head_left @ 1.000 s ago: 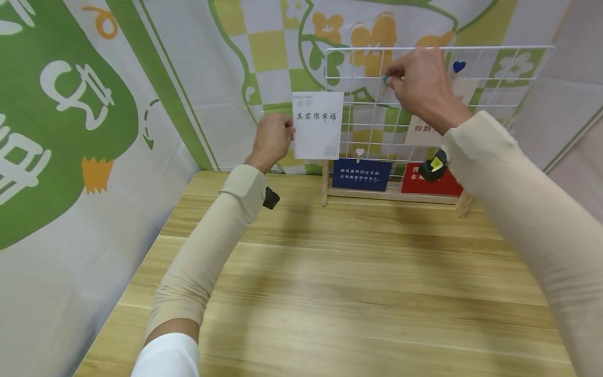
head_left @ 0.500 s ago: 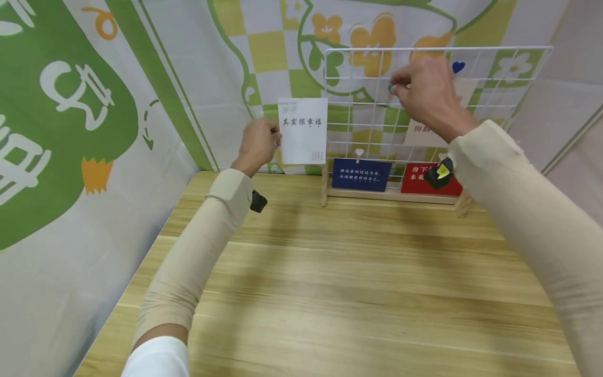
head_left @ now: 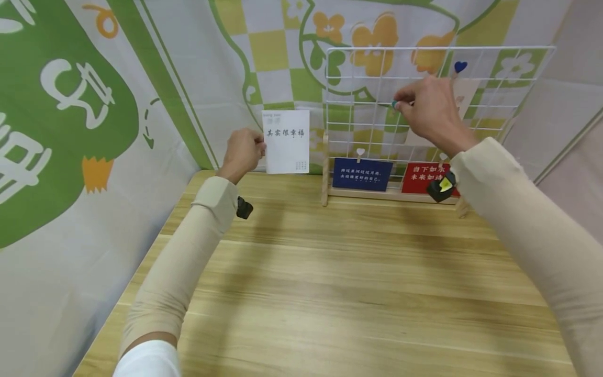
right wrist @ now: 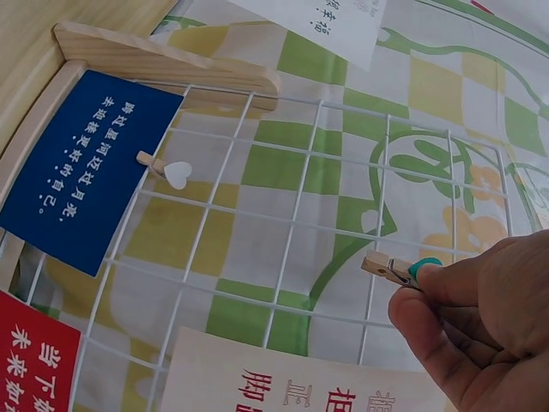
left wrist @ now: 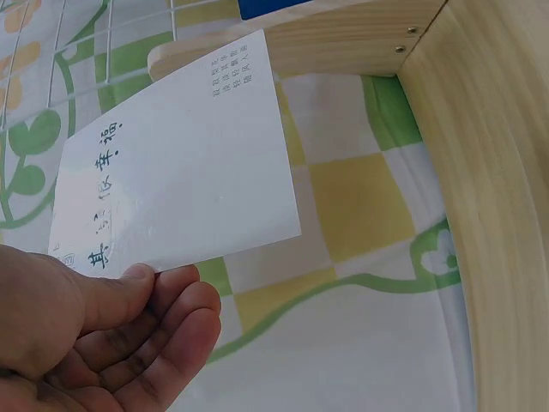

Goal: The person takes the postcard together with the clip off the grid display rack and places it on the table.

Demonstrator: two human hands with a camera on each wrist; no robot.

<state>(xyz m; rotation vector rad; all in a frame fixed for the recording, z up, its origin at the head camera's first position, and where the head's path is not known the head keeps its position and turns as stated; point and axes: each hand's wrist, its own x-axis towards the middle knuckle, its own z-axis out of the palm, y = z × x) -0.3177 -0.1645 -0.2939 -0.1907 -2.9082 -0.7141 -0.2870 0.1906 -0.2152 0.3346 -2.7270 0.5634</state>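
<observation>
My left hand (head_left: 243, 152) pinches a white card (head_left: 287, 149) with black Chinese writing by its left edge, to the left of the wire grid. In the left wrist view the thumb lies on the face of the card (left wrist: 189, 163) and the fingers curl behind it. My right hand (head_left: 432, 111) is in front of the white wire grid (head_left: 363, 102). Between its thumb and forefinger it pinches a small wooden clothespin (right wrist: 390, 268) with a teal decoration, its wooden end pointing at the grid wires.
A blue card (head_left: 361, 175) and a red card (head_left: 424, 178) hang low on the grid from heart clothespins. Behind my right hand hangs a pale card (head_left: 466, 94) under a blue heart clothespin (head_left: 460, 66). The grid's wooden stand (head_left: 325, 178) rests at the back of the wooden table (head_left: 301, 272).
My left hand has drawn the white card left and down, away from the grid's left side. My right hand has come lower and slightly right with the clothespin.
</observation>
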